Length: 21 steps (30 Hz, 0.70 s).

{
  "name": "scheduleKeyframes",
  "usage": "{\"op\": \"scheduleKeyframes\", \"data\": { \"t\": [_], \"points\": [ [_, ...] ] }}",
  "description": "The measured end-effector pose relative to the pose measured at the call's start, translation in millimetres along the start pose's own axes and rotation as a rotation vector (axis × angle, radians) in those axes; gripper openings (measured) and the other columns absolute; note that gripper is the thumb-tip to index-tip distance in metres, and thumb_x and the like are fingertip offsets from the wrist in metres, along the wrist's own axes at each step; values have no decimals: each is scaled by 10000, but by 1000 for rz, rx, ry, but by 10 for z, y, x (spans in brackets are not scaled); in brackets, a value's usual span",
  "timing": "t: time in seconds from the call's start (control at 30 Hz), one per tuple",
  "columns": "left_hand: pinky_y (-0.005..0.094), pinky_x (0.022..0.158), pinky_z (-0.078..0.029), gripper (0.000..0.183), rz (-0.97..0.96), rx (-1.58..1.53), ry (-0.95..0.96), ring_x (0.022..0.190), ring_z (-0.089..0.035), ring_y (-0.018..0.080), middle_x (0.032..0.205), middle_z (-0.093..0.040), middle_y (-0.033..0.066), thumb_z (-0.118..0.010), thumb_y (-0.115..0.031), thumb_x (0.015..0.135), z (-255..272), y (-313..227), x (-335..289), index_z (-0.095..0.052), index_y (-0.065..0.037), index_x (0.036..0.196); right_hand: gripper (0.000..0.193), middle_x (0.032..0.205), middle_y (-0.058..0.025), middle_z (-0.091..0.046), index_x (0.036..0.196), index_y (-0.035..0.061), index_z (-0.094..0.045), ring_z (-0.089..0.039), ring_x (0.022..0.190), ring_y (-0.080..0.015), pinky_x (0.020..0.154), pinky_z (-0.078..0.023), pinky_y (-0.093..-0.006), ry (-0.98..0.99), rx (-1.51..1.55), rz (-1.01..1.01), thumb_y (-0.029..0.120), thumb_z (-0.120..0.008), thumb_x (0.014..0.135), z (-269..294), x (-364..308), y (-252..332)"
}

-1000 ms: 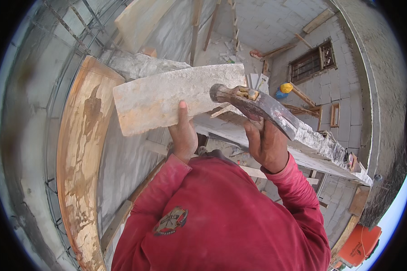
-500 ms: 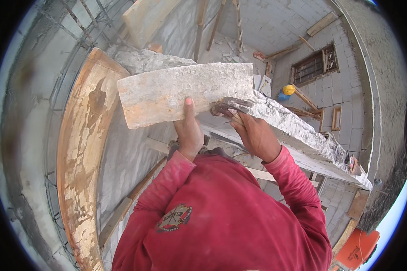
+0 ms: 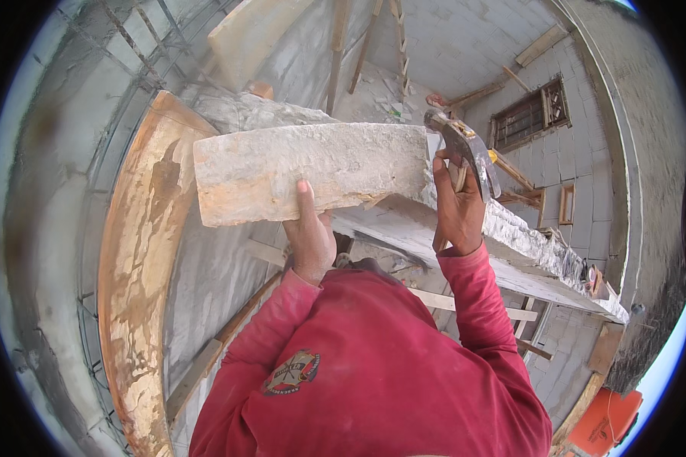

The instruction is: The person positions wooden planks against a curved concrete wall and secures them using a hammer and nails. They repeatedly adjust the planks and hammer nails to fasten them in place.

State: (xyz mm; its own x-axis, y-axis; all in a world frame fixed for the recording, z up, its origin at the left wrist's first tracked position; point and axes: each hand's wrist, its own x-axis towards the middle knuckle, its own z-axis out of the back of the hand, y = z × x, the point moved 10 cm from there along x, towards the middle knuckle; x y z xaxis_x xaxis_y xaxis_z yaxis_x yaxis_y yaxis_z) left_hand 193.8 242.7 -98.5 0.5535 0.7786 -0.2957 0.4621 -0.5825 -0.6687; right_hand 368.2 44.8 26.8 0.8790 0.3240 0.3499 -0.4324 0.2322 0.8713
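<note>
My left hand [image 3: 312, 242] grips the lower edge of a pale oblong slab [image 3: 312, 167], thumb flat on its face. The slab is rough and crusted along the top, with an orange-brown tint at lower left; I cannot tell its material. A claw hammer [image 3: 465, 146] is raised in my right hand [image 3: 462, 209], its fingers closed round the handle. The hammer's metal head is above and right of the slab's right end, apart from it. Behind the slab runs the rough, mortar-covered top of a wall [image 3: 522, 236].
A long curved-looking plank [image 3: 141, 282] with flaking patches stands at left, beside steel bars [image 3: 133, 38]. Far below at right are a barred window [image 3: 530, 113] and a small wooden frame [image 3: 567, 204]. An orange-red container [image 3: 606, 419] sits at lower right.
My right hand has lifted the hammer up and right, away from the slab's lower right edge. The slab has dipped slightly, still in my left hand.
</note>
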Motion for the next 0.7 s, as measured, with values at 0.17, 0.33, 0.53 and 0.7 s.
{"op": "scheduleKeyframes", "data": {
  "t": [0.17, 0.33, 0.53, 0.7],
  "points": [
    [383, 1179, -379, 653, -197, 334, 171, 1393, -475, 263, 1561, -415, 153, -487, -438, 1121, -81, -250, -37, -311, -11, 1583, 357, 1243, -70, -686, 1324, 5, -641, -589, 1133, -154, 1000, -457, -318, 332, 170, -153, 211, -657, 1033, -375, 205, 121],
    [377, 1197, -335, 708, -368, 330, 73, 1407, -455, 258, 1565, -415, 184, -410, -510, 1128, -111, -490, 19, -308, 31, 1573, 375, 1127, -27, -665, 1339, 17, -641, -553, 1009, -102, 909, -450, -268, 345, 137, -233, 242, -671, 1040, -465, 75, -90],
    [368, 1191, -330, 775, -440, 339, -7, 1436, -424, 248, 1545, -445, 214, -368, -574, 1119, -23, -527, 46, -327, 61, 1561, 345, 1122, -22, -654, 1318, 10, -641, -557, 976, -87, 874, -463, -252, 221, 252, -298, 217, -669, 1043, -439, -52, -152],
    [416, 1185, -364, 962, -133, 924, 339, 1454, -423, 289, 1518, -447, 255, -514, -692, 1013, 88, -219, 40, -336, 104, 1523, 373, 1143, -29, -644, 1330, -14, -617, -558, 1026, -98, 927, -456, -272, 17, 417, -242, 228, -663, 1049, -227, 105, -114]
  ]
}}
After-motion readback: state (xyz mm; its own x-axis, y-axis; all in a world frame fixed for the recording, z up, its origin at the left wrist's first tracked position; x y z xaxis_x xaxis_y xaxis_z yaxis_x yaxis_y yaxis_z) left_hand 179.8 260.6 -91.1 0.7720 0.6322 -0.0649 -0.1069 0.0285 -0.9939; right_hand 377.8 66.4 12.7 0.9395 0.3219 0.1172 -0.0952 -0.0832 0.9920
